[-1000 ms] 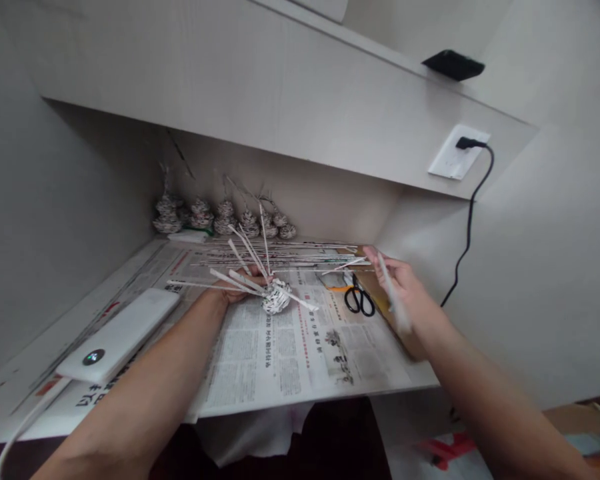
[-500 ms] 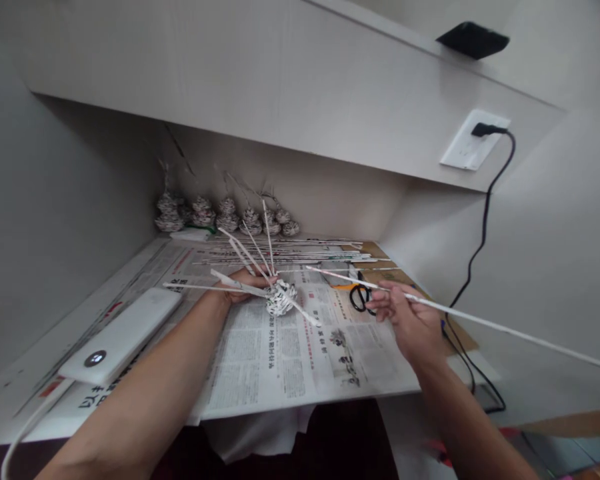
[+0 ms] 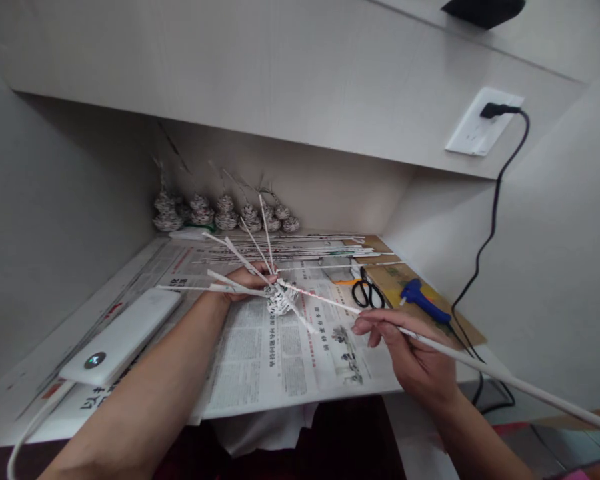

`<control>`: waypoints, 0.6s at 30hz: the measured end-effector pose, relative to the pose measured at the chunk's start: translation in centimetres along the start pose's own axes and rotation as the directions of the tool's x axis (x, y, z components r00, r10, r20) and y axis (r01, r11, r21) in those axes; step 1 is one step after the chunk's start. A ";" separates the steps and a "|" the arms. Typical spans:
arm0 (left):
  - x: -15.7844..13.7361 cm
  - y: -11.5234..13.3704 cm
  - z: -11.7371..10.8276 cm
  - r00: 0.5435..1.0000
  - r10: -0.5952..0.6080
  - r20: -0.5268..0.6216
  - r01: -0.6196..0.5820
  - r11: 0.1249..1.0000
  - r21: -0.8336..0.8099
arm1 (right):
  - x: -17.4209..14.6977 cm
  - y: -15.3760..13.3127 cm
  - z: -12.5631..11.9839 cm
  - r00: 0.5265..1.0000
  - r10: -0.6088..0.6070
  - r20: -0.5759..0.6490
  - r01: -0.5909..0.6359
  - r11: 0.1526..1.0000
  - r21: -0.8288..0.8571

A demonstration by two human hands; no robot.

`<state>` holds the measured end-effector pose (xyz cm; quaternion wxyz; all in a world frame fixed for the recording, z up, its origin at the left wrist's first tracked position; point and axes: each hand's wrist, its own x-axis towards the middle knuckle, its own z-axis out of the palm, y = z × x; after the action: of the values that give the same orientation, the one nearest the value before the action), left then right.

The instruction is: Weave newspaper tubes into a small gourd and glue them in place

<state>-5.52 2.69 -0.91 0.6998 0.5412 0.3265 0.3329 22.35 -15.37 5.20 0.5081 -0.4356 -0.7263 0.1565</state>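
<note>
My left hand [image 3: 250, 279] is closed on a small round ball woven from rolled newspaper [image 3: 279, 300], above the newspaper-covered table [image 3: 245, 367]. Several flattened paper strips [image 3: 244, 255] stick out of the ball to the left, upward and toward me. Between the thumb and fingers of my right hand [image 3: 405, 340] runs a long white rolled-paper stick [image 3: 325, 295]. Its thin far end reaches the top of the ball; whether it is joined there I cannot make out. The other end extends past my right wrist, out of view on the right.
Several woven paper gourds [image 3: 226, 213] line the back wall. Loose paper sticks [image 3: 300, 249] lie before them. Black-handled scissors [image 3: 367, 292] and a blue glue gun [image 3: 425, 301] rest at right, near a power cord [image 3: 490, 227]. A white power bank [image 3: 125, 333] lies at left.
My right hand has moved down and toward me, tilting the paper stick, whose tip has come left to the ball. The glue gun is now uncovered. My left hand has hardly moved.
</note>
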 end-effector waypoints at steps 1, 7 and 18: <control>0.0 0.0 0.0 1.000 -0.002 0.004 0.002 1.000 0.005 | 0.0 0.0 0.0 1.000 0.000 0.008 0.001 1.000 -0.013; 0.0 -0.1 -0.1 1.000 -0.003 -0.006 0.003 1.000 -0.025 | 0.3 -0.1 -0.1 0.999 -0.018 0.032 0.019 0.999 -0.035; 0.0 -0.1 -0.1 0.999 0.015 0.029 -0.014 0.999 -0.034 | 0.3 -0.3 0.0 0.999 -0.007 0.034 0.008 0.999 -0.039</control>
<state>-5.56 2.71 -1.00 0.7111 0.5365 0.3068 0.3354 22.19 -15.36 5.60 0.4876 -0.4399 -0.7395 0.1478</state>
